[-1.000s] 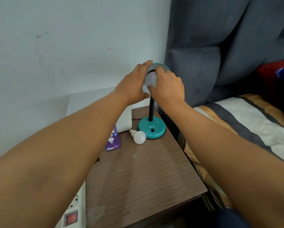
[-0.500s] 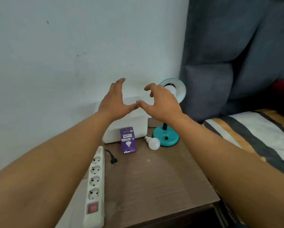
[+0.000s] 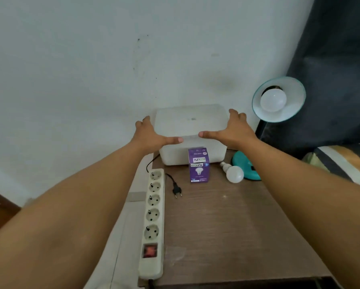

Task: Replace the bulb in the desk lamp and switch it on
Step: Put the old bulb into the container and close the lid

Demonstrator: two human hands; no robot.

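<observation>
Both hands off the lamp (image 3: pixel 278 100) since a second ago: left hand (image 3: pixel 152 135) and right hand (image 3: pixel 234 130) spread, empty, mid-frame. Bulb (image 3: pixel 273 99) seated; plug (image 3: pixel 177 189) loose on tabletop (image 3: pixel 227 226); plugging in likely next.

Lamp stem (image 3: pixel 259 130): mostly hidden behind the right hand (image 3: pixel 235 132).
Lamp base (image 3: pixel 244 164): partly covered by the right forearm beside the stem.
White box (image 3: pixel 190 122): front corners covered by both hands; marking on the lid too faint to be read.
Power strip (image 3: pixel 153 222): cable cut off by the lower edge.
</observation>
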